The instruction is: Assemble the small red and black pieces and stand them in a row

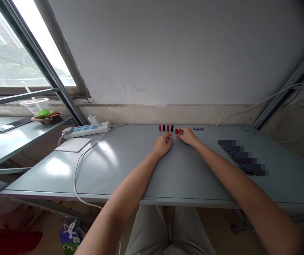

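Observation:
My right hand pinches a small red cylinder-like piece just above the grey desk. Left of it, my left hand rests low over the desk with curled fingers; thumb and forefinger look slightly apart, and nothing shows between them. Behind my left hand stand small upright pieces in a row, alternating in colour: a red one, a black one, another red one and another black one. Several small metallic parts lie in a line beyond my right hand.
A phone-like dark device lies on the desk at the right. To the left are a white power strip, a flat white pad and a cable crossing the front edge. A plastic cup stands on the neighbouring surface.

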Motion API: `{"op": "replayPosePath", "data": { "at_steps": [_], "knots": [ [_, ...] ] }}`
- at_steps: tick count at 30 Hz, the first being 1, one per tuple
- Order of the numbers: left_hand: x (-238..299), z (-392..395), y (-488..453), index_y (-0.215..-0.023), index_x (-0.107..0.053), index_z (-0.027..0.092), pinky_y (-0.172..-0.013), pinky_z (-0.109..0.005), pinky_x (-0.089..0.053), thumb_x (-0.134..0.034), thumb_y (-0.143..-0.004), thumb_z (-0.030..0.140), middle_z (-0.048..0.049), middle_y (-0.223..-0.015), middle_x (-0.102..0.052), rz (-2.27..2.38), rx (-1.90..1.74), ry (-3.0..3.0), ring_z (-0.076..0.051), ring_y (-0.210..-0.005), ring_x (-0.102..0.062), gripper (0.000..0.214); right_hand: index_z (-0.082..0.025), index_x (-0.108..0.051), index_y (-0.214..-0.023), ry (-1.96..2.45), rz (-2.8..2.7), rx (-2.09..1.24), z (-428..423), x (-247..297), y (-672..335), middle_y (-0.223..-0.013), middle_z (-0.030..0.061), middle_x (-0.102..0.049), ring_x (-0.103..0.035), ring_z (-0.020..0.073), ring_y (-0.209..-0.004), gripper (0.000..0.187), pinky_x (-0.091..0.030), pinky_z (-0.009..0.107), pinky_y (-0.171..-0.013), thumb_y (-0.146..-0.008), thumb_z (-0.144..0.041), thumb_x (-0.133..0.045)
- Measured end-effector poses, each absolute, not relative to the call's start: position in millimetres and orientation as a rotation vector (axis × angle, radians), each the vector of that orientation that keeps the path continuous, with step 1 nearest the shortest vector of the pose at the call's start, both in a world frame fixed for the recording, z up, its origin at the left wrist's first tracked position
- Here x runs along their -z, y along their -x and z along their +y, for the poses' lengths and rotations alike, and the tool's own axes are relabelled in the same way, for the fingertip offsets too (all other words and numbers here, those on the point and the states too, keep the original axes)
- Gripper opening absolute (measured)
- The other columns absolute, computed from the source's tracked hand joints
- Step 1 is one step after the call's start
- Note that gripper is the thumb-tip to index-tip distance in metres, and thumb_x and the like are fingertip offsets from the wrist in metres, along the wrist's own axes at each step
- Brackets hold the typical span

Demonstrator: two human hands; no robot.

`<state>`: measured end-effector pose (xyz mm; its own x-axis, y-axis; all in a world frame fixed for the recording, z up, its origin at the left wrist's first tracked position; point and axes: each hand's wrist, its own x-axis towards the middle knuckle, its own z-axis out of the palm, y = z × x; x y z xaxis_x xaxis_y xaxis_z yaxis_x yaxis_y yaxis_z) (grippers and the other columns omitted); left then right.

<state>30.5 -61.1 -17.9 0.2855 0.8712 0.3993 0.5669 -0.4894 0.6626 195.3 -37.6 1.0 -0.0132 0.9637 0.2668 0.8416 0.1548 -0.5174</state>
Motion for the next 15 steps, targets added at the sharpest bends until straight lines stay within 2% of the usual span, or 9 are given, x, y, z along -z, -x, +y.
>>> {"op": "replayPosePath", "data": {
  "at_steps": [3, 9, 15],
  "knots": [
    [17, -59, -30, -0.098, -0.062, 0.019, -0.069, -0.026, -0.045, -0.047, -0.078, 0.024, -0.0030, -0.083, -0.067, 1.314, -1.010, -2.146, -0.013, -0.066, -0.057, 0.025, -0.014, -0.063, -0.082, 1.796, -1.774, -0.283, -22, -2, -204, -0.077, 0.0064, -0.065, -0.058, 0.0151, -0.071, 0.016, -0.041, 0.024, -0.065, -0.071, -0.024, -0.060],
    [11, -62, -29, -0.093, -0.063, 0.015, -0.072, -0.025, -0.045, -0.043, -0.077, 0.016, -0.0029, -0.073, -0.067, 1.287, -0.964, -2.076, -0.012, -0.068, -0.059, 0.026, -0.013, -0.064, -0.077, 1.856, -1.639, -0.286, -1, 7, -215, -0.080, 0.0074, -0.066, -0.058, 0.0154, -0.073, 0.012, -0.041, 0.024, -0.066, -0.070, -0.023, -0.062],
    [9, -62, -30, -0.088, -0.064, 0.016, -0.072, -0.026, -0.046, -0.043, -0.076, 0.016, -0.0024, -0.068, -0.066, 1.295, -0.959, -2.046, -0.013, -0.067, -0.060, 0.024, -0.014, -0.065, -0.077, 1.881, -1.683, -0.234, 12, 14, -217, -0.078, 0.0070, -0.066, -0.059, 0.0160, -0.073, 0.012, -0.042, 0.025, -0.066, -0.069, -0.023, -0.063]
  ]
}}
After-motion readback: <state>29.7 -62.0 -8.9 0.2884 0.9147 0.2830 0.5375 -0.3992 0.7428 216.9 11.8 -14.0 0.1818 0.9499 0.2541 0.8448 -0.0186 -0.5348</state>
